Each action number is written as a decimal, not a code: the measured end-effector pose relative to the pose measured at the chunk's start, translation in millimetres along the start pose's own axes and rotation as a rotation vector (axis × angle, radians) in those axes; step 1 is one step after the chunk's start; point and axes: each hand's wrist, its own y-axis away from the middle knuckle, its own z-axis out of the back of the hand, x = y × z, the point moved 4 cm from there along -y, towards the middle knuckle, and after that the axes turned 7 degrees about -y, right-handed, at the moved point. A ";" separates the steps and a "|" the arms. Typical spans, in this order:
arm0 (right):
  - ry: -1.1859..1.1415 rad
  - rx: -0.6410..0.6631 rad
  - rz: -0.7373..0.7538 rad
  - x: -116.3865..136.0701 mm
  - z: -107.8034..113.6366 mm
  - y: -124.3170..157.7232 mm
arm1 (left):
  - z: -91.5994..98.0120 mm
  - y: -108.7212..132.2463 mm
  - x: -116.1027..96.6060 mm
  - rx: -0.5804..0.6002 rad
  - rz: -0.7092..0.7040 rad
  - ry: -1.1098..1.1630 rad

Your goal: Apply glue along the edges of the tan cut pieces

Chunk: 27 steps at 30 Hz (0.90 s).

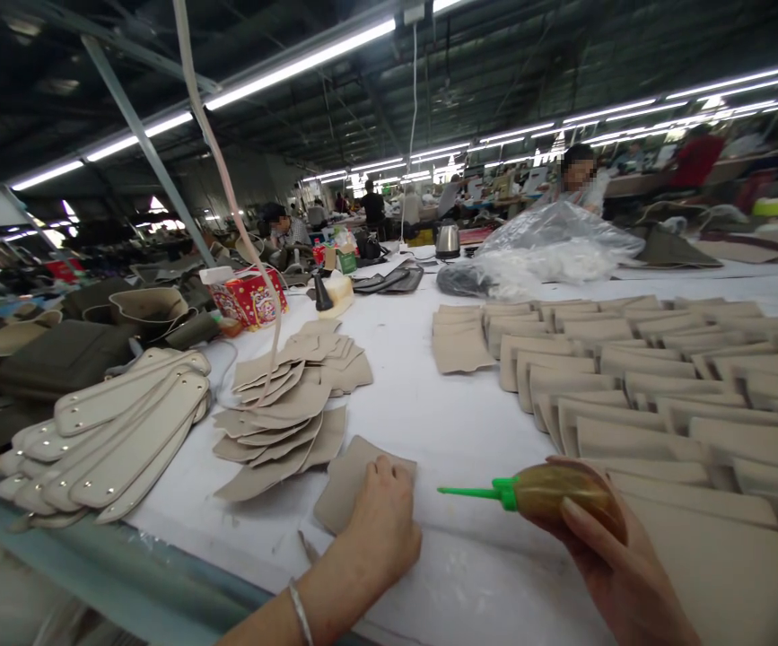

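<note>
My right hand (614, 547) is wrapped around a squeeze bottle (563, 498) of amber liquid. The bottle lies nearly level, its thin green nozzle pointing left and clear of any piece. On the white tabletop in front of me lies a flat beige leather piece (345, 484). My left hand (389, 507), with a metal bangle on its wrist, has its fingers curled closed at the right side of that piece; the fingertips are partly hidden. Just beyond is a loose pile of similar beige pieces (287, 422).
Overlapping rows of beige pieces (671, 431) cover the right side. Pale straps with metal studs (126, 431) are stacked at the left edge. A red box (250, 301), clear plastic bags (550, 251) and a kettle (448, 240) stand farther back. A cable (227, 188) hangs down. Other people sit beyond.
</note>
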 end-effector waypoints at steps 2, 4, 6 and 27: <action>0.043 0.016 0.030 -1.0 0.1 0.2 | 0.2 -0.2 0.1 0.005 0.003 -0.002; 0.095 0.029 0.038 -2.7 1.1 0.0 | -0.7 -2.2 0.8 0.011 -0.005 -0.008; 0.151 0.042 0.043 -3.6 1.4 -0.3 | -1.7 -5.1 2.7 0.004 -0.025 -0.018; 0.869 0.190 0.434 24.7 -45.4 6.6 | -7.3 -15.1 15.4 -0.147 -0.308 0.207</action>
